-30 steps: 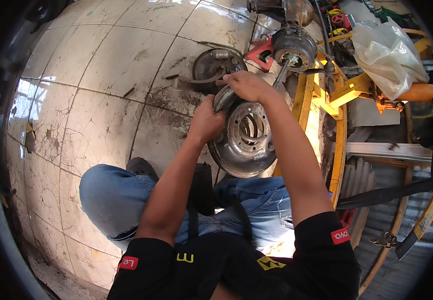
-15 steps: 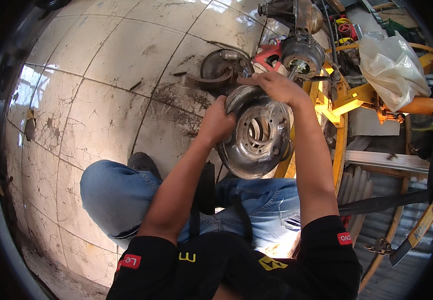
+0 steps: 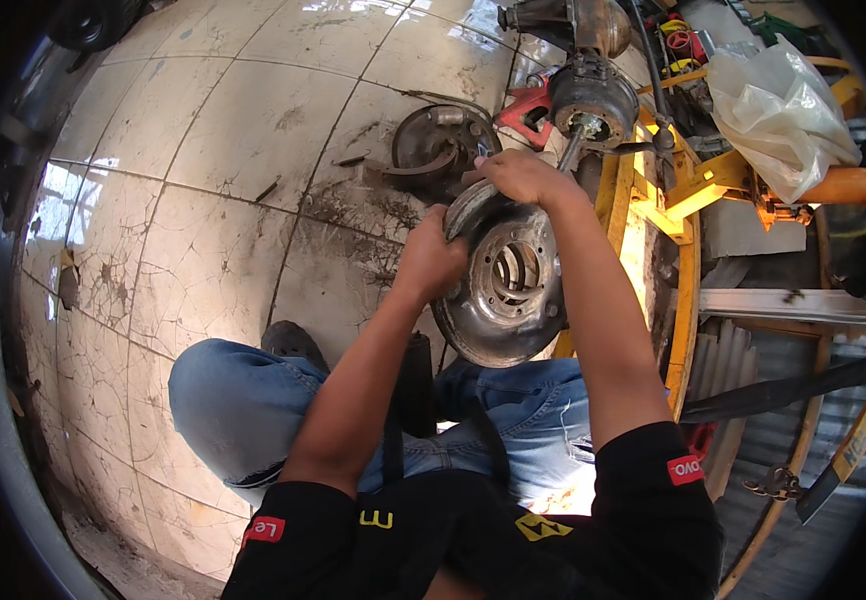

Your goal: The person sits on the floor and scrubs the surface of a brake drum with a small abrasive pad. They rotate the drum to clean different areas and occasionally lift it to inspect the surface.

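Observation:
I hold a round, dark metal brake backing plate [image 3: 503, 335] tilted above my lap. It has a large central hole with bolt holes around it, and a thick curved band runs along its upper left edge. My left hand [image 3: 430, 257] is closed on its left rim, fingers curled out of sight behind. My right hand [image 3: 525, 178] is bent over the upper edge, its fingertips partly hidden. Just beyond, a second brake backing plate [image 3: 418, 140] with a curved brake shoe lies on the tiles. A metal shaft [image 3: 573, 150] runs from the axle housing [image 3: 593, 100] behind my right wrist.
A red stand [image 3: 526, 115] is beside the axle housing. Yellow metal framing [image 3: 688, 290] rises on the right, with a clear plastic bag [image 3: 778, 120] above it. Cracked, stained floor tiles [image 3: 203, 240] spread to the left. Corrugated metal sheet [image 3: 793, 500] is at lower right.
The plate and both hands have shifted slightly left, and the plate has turned a little. More of the shaft now shows beside my right wrist. Both hands keep their hold.

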Action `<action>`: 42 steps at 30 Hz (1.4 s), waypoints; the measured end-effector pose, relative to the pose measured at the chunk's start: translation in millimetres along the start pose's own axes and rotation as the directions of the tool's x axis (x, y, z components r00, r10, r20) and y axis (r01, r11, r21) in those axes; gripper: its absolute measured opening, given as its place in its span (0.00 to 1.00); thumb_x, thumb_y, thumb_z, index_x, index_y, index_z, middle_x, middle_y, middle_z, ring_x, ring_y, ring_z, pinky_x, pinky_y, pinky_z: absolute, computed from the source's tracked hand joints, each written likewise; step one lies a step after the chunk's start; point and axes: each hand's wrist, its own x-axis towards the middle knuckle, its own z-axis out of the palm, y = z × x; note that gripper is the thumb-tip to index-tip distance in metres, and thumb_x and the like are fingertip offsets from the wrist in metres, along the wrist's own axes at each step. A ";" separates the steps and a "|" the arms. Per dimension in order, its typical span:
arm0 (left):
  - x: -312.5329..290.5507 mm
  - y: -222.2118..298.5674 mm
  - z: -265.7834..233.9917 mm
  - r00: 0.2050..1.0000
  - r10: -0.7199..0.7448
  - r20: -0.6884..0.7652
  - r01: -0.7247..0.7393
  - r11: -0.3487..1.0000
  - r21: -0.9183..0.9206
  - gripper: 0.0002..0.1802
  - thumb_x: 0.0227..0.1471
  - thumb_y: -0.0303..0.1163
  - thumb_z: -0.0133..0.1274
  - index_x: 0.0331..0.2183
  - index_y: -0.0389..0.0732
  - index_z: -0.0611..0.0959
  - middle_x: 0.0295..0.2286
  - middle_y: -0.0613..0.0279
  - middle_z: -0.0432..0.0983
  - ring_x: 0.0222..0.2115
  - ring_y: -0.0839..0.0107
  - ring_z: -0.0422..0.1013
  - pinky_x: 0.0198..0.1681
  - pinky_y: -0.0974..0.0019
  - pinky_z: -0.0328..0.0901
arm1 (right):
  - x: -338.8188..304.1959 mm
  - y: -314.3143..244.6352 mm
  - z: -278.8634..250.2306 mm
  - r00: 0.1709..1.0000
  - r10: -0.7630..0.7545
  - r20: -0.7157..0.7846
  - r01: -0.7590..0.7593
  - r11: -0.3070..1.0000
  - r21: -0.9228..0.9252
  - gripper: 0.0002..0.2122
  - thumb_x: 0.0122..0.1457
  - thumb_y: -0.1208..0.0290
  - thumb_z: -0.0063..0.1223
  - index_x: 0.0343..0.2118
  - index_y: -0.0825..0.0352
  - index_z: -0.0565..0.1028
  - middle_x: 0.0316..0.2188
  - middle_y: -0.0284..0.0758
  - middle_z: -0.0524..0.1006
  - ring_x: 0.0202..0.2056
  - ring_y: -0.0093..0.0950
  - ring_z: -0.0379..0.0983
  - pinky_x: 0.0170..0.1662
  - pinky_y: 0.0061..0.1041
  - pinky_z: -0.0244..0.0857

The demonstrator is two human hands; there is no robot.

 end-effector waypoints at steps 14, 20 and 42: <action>0.8 1.1 -7.4 0.995 0.021 -0.101 -0.014 0.997 0.072 0.22 0.45 0.27 0.49 0.45 0.30 0.73 0.38 0.37 0.76 0.43 0.44 0.72 0.47 0.55 0.65 | -7.9 6.7 -16.4 0.996 -0.059 -0.071 0.058 0.998 -0.011 0.23 0.66 0.52 0.32 0.50 0.59 0.75 0.51 0.53 0.70 0.53 0.45 0.67 0.56 0.37 0.60; 3.6 -0.6 -8.5 1.000 0.017 -0.024 -0.017 1.000 0.012 0.28 0.46 0.29 0.52 0.49 0.27 0.71 0.41 0.38 0.75 0.45 0.49 0.72 0.50 0.58 0.64 | 7.0 1.4 -13.6 0.999 -0.047 0.007 0.047 0.997 -0.065 0.20 0.68 0.54 0.29 0.51 0.51 0.75 0.47 0.45 0.75 0.50 0.42 0.70 0.56 0.34 0.60; 6.8 -12.2 0.4 0.999 0.044 -0.006 -0.044 0.997 -0.064 0.21 0.47 0.25 0.52 0.45 0.29 0.74 0.39 0.46 0.77 0.40 0.60 0.74 0.46 0.62 0.65 | -23.0 -12.6 -30.9 0.926 0.121 -0.358 -0.090 0.991 0.102 0.24 0.66 0.56 0.34 0.43 0.74 0.76 0.47 0.54 0.73 0.52 0.46 0.68 0.55 0.40 0.61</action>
